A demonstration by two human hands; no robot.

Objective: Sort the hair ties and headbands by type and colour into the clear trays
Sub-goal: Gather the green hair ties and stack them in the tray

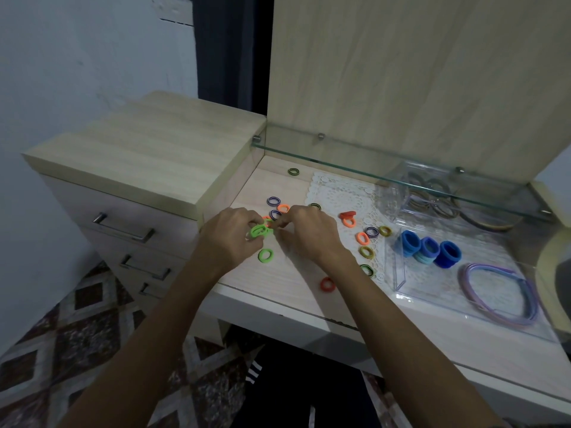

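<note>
On the pale wood-grain worktop (278, 288) a white lace mat (336, 193) lies under a clear plastic tray (401, 273) that holds stacked blue fabric hair ties (428, 248) and thin purple headbands (497, 291). The left hand (225, 239) has its fingers curled round a bunch of bright green fabric hair ties (258, 231), while the right hand (309, 233) pinches at the same bunch with bent fingers. Loose small rings lie around both hands: a green hair tie (265, 255), orange hair ties (327, 285) and striped purple hair ties (273, 201).
</note>
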